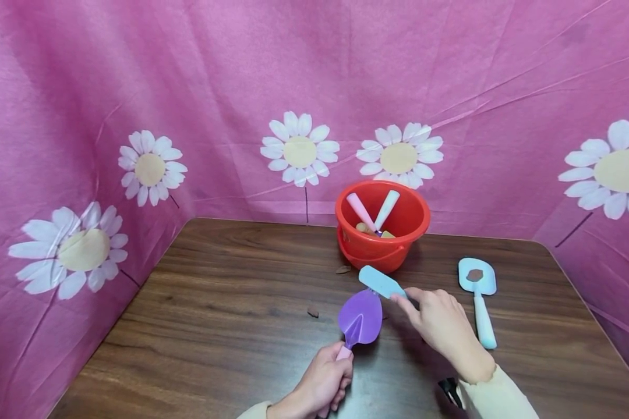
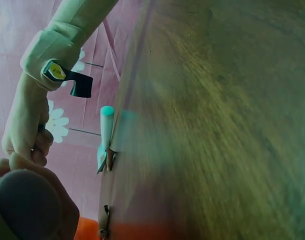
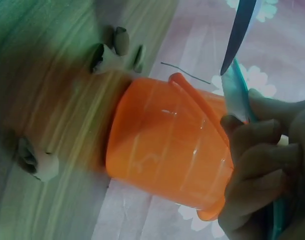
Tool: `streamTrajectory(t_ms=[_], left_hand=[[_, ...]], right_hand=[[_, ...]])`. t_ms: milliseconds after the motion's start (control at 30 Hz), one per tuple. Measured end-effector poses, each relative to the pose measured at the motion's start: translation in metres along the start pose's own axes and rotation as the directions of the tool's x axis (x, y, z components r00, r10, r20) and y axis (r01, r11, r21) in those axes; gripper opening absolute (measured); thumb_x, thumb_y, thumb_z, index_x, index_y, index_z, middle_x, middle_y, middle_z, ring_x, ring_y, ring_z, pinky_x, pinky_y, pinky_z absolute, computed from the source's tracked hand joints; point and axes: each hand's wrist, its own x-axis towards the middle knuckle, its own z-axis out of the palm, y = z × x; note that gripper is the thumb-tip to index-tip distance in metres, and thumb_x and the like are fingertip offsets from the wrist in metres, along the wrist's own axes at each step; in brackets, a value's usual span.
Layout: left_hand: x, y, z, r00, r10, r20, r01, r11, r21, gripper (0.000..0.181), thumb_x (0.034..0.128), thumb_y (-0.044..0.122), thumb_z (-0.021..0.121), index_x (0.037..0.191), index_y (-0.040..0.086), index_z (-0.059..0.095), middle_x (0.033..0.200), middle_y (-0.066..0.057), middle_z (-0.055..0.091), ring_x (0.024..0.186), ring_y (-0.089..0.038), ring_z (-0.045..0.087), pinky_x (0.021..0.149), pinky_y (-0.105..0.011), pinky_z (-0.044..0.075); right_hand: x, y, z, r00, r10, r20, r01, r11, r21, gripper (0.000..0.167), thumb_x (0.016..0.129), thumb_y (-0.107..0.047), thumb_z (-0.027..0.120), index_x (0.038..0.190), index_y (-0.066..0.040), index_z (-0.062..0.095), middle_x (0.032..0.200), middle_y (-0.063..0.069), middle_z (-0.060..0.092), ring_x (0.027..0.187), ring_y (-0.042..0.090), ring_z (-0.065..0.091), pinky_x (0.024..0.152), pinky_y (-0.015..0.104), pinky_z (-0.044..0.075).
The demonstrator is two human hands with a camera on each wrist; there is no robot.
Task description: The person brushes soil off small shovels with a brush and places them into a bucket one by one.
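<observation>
My left hand grips the pink handle of a purple shovel, its blade facing up above the table. My right hand holds a light blue flat tool, whose lower edge is close to the tip of the purple blade; whether they touch I cannot tell. In the right wrist view my right hand has its fingers curled round the tool. The left wrist view shows my left hand round the handle's end.
A red bucket holding a pink and a white handle stands at the back. A light blue shovel with a brown piece on it lies at the right. Brown flakes lie on the wooden table; a pink flowered cloth hangs behind.
</observation>
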Motion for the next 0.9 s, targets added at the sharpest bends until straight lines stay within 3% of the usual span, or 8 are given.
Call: streamTrajectory(t_ms=[167, 267, 400, 500, 600, 700, 800, 900], left_hand=[[0.001, 0.0, -0.001, 1.0, -0.019, 0.018, 0.02, 0.999, -0.035, 0.013, 0.0749, 0.001, 0.043, 0.078, 0.013, 0.041, 0.052, 0.005, 0.039, 0.035, -0.004, 0.031, 0.03, -0.018, 0.029], [0.003, 0.001, -0.004, 0.999, -0.038, 0.01, 0.039, 0.997, -0.064, 0.011, 0.0773, 0.003, 0.044, 0.08, 0.014, 0.042, 0.053, 0.006, 0.039, 0.035, -0.005, 0.031, 0.03, -0.018, 0.03], [0.004, 0.006, -0.008, 0.998, -0.06, 0.011, 0.06, 0.993, -0.101, 0.01, 0.0777, 0.004, 0.043, 0.08, 0.014, 0.041, 0.053, 0.007, 0.037, 0.035, -0.005, 0.031, 0.031, -0.018, 0.029], [0.003, 0.008, -0.01, 0.998, -0.069, 0.016, 0.07, 0.991, -0.118, 0.012, 0.0742, 0.004, 0.042, 0.079, 0.015, 0.041, 0.052, 0.007, 0.035, 0.035, -0.005, 0.03, 0.03, -0.018, 0.028], [0.003, 0.009, -0.011, 0.997, -0.075, 0.022, 0.077, 0.988, -0.131, 0.015, 0.0716, 0.003, 0.042, 0.079, 0.015, 0.04, 0.051, 0.007, 0.035, 0.034, -0.005, 0.029, 0.03, -0.018, 0.027], [0.002, 0.009, -0.011, 0.997, -0.078, 0.028, 0.081, 0.986, -0.143, 0.016, 0.0704, 0.002, 0.041, 0.08, 0.015, 0.04, 0.051, 0.007, 0.035, 0.034, -0.005, 0.028, 0.029, -0.018, 0.025], [0.001, 0.008, -0.012, 0.997, -0.078, 0.028, 0.082, 0.985, -0.152, 0.016, 0.07, 0.002, 0.041, 0.079, 0.015, 0.04, 0.05, 0.007, 0.034, 0.034, -0.004, 0.027, 0.029, -0.018, 0.023], [0.0, 0.006, -0.011, 0.997, -0.071, 0.02, 0.073, 0.988, -0.133, 0.016, 0.0705, 0.002, 0.041, 0.078, 0.015, 0.04, 0.05, 0.008, 0.034, 0.034, -0.004, 0.026, 0.028, -0.018, 0.023]], right_hand=[[-0.004, 0.002, 0.001, 0.999, -0.018, -0.034, 0.018, 1.0, 0.012, 0.023, 0.089, -0.038, 0.066, 0.085, -0.015, 0.07, 0.047, -0.01, 0.038, 0.047, 0.012, 0.044, 0.045, 0.027, 0.032], [-0.009, -0.001, 0.001, 0.992, -0.111, -0.06, 0.114, 0.992, 0.053, 0.016, 0.087, -0.036, 0.069, 0.085, -0.021, 0.07, 0.051, -0.015, 0.045, 0.048, 0.005, 0.045, 0.046, 0.023, 0.036], [-0.018, -0.006, 0.002, 0.947, -0.305, -0.101, 0.314, 0.944, 0.099, 0.007, 0.082, -0.032, 0.074, 0.083, -0.027, 0.069, 0.062, -0.024, 0.053, 0.052, -0.007, 0.042, 0.048, 0.013, 0.036], [-0.023, -0.009, 0.002, 0.911, -0.39, -0.132, 0.404, 0.909, 0.104, 0.009, 0.079, -0.029, 0.077, 0.084, -0.027, 0.07, 0.066, -0.024, 0.058, 0.055, -0.013, 0.038, 0.047, 0.008, 0.033], [-0.024, -0.01, 0.002, 0.897, -0.416, -0.15, 0.432, 0.896, 0.099, 0.01, 0.078, -0.028, 0.078, 0.086, -0.025, 0.072, 0.071, -0.02, 0.065, 0.056, -0.014, 0.041, 0.047, 0.008, 0.034], [-0.023, -0.008, 0.003, 0.894, -0.419, -0.156, 0.436, 0.894, 0.098, 0.011, 0.077, -0.028, 0.078, 0.086, -0.024, 0.073, 0.071, -0.019, 0.066, 0.056, -0.014, 0.043, 0.048, 0.009, 0.036], [-0.021, -0.004, 0.004, 0.903, -0.4, -0.159, 0.416, 0.906, 0.082, 0.011, 0.078, -0.028, 0.078, 0.085, -0.024, 0.073, 0.067, -0.019, 0.064, 0.054, -0.011, 0.043, 0.046, 0.01, 0.035], [-0.016, 0.001, 0.006, 0.923, -0.348, -0.163, 0.36, 0.932, 0.05, 0.01, 0.077, -0.03, 0.079, 0.084, -0.025, 0.072, 0.061, -0.02, 0.059, 0.051, -0.008, 0.04, 0.044, 0.013, 0.033]])
